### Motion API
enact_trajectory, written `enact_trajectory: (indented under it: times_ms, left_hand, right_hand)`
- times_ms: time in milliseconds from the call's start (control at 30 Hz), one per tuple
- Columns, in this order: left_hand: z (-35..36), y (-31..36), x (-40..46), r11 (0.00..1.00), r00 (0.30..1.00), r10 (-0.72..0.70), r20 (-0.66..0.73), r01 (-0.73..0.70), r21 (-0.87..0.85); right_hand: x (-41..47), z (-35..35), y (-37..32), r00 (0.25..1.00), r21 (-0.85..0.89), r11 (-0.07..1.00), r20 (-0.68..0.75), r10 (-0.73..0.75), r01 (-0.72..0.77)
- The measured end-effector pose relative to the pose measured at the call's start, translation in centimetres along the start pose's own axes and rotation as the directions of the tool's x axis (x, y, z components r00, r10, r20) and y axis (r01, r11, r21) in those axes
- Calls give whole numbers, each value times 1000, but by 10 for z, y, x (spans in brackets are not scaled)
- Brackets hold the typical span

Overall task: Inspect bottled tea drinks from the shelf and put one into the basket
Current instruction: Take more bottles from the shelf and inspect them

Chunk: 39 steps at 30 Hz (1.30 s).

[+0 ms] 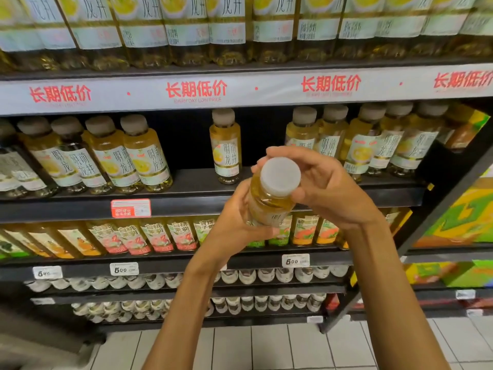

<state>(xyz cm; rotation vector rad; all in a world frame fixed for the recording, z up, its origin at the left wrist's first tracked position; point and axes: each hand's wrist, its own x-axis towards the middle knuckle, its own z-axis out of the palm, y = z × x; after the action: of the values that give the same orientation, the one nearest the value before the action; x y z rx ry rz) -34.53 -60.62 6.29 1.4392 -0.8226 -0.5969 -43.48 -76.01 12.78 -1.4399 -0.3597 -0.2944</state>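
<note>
Both hands on 1 green tea bottle (269,201), held out in front of the middle shelf (186,206). Left hand (237,217) wraps the lower body, right hand (320,182) curls round the neck by the white cap (280,176). Bottle tilts cap-first toward the camera, probably to read the cap or turn the label into view. Same tea on that shelf: 4 clear on the left, 1 alone mid-gap (226,148), about 5 right; blurred, count rough. No basket in view.
</note>
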Motion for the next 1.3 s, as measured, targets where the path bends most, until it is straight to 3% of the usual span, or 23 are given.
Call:
enact_trajectory:
  times_ms: [133,333,533,767,900,967,1100,1300]
  left_hand:
    - [-2,1,-5,995,995,-83,56,85,-42]
    - [-7,5,-11,991,993,-93,73,99,-89]
    - [-11,-4,-12,954,980,-186,76,199,-225]
    - [-10,-8,-4,976,993,-114,19,115,-186]
    - [-15,-8,10,991,999,-32,-12,30,-127]
    - [-16,-11,20,997,999,2,-37,-5,-77]
    - [-11,-19,45,997,979,73,-188,-69,30]
    - [-1,-35,59,967,927,140,-348,-53,248]
  right_hand:
    - [6,-4,-1,995,53,998,-103,-9,14]
    - [23,-3,3,958,113,994,-283,38,-6]
    - [40,2,17,922,270,959,-342,179,-85]
    - [55,7,22,892,99,993,-442,98,-60]
    - [62,6,20,849,-246,947,-527,47,-205]
    - [63,3,20,838,-339,905,-545,32,-255]
    - [65,0,21,827,-382,892,-561,-16,-242]
    - [73,-5,32,848,-463,851,-529,-41,-248]
